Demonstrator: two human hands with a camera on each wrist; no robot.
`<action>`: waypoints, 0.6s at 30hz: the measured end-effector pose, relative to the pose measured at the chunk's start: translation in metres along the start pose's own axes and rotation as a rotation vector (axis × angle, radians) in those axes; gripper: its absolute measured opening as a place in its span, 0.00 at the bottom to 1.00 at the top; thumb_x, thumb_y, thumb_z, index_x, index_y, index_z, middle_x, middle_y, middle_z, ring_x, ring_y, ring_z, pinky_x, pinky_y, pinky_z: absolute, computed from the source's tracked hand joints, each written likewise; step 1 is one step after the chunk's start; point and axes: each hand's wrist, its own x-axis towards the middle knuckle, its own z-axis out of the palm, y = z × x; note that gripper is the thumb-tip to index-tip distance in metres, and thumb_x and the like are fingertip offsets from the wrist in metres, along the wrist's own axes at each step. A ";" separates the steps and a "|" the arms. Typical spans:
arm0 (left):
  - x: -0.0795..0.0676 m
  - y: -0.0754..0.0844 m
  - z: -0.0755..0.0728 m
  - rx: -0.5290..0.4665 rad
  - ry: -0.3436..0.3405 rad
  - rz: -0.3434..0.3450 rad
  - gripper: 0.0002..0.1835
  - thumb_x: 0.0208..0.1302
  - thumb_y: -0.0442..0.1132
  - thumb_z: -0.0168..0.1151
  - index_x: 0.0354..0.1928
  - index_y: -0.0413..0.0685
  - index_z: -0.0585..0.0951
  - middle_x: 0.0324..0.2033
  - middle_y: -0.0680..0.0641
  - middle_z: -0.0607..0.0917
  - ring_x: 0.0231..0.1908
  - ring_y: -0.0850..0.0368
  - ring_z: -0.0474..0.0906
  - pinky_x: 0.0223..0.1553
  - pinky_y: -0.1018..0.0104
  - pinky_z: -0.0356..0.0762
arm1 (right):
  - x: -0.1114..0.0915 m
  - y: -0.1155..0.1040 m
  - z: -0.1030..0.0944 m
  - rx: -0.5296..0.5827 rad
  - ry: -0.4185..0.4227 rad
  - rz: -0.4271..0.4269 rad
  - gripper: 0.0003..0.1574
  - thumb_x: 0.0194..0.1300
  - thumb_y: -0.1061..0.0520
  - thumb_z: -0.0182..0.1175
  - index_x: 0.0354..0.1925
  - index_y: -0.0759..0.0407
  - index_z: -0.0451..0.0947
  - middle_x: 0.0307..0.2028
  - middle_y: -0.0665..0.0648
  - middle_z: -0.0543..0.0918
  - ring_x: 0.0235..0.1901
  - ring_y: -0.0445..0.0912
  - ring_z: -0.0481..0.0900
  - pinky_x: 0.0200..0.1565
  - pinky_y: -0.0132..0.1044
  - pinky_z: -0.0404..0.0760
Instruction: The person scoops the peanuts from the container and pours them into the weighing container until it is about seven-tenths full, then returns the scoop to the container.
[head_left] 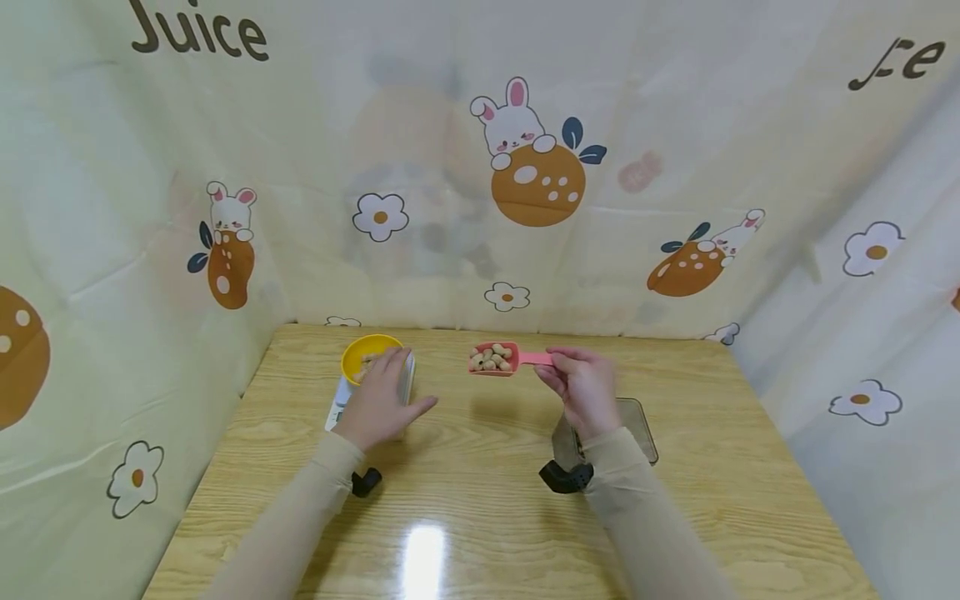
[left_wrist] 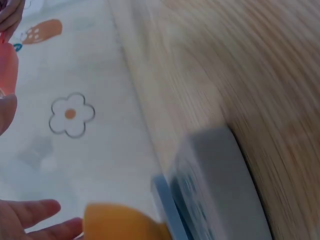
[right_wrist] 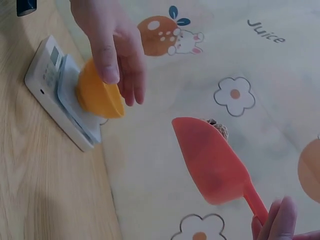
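My right hand (head_left: 588,387) pinches the handle of a pink scoop (head_left: 534,358), which is raised above the table. Several unshelled peanuts (head_left: 492,358) lie in the scoop. To the left, a yellow bowl (head_left: 349,358) sits on a white kitchen scale (right_wrist: 42,82) and has some peanuts in it. My left hand (head_left: 378,404) is over the near right side of the bowl with fingers extended and thumb spread. It hides part of the bowl and scale. In the right wrist view those fingers overlap the bowl (right_wrist: 97,92); whether they touch it I cannot tell.
Under my right wrist stands a greyish see-through box (head_left: 637,425), partly covered by the forearm. A wood-grain table (head_left: 480,492) carries everything. Behind it and at both sides hangs a printed curtain (head_left: 427,275).
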 end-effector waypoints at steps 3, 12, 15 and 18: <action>-0.002 -0.010 -0.006 0.007 0.016 -0.026 0.56 0.68 0.71 0.66 0.84 0.41 0.60 0.83 0.35 0.61 0.82 0.34 0.59 0.79 0.35 0.67 | 0.002 0.004 0.011 0.014 -0.009 -0.005 0.19 0.81 0.68 0.54 0.63 0.78 0.77 0.40 0.59 0.85 0.29 0.39 0.89 0.42 0.29 0.91; -0.002 -0.038 -0.017 -0.019 0.072 -0.095 0.54 0.66 0.66 0.72 0.83 0.44 0.61 0.83 0.35 0.59 0.79 0.32 0.63 0.74 0.32 0.72 | 0.011 0.015 0.042 0.030 -0.031 0.008 0.17 0.79 0.69 0.55 0.61 0.79 0.78 0.45 0.65 0.84 0.29 0.41 0.90 0.41 0.30 0.91; -0.002 -0.046 -0.020 -0.008 0.075 -0.125 0.56 0.65 0.69 0.71 0.84 0.44 0.60 0.83 0.35 0.59 0.79 0.31 0.62 0.75 0.31 0.70 | 0.014 0.020 0.053 0.032 -0.038 0.017 0.17 0.79 0.69 0.55 0.60 0.78 0.78 0.46 0.65 0.83 0.30 0.41 0.89 0.42 0.30 0.91; -0.002 -0.054 -0.022 0.001 0.069 -0.155 0.60 0.64 0.71 0.70 0.85 0.42 0.56 0.84 0.33 0.57 0.81 0.29 0.59 0.76 0.29 0.66 | 0.017 0.025 0.063 0.036 -0.044 0.023 0.16 0.79 0.70 0.55 0.58 0.78 0.79 0.43 0.63 0.84 0.30 0.41 0.89 0.41 0.29 0.91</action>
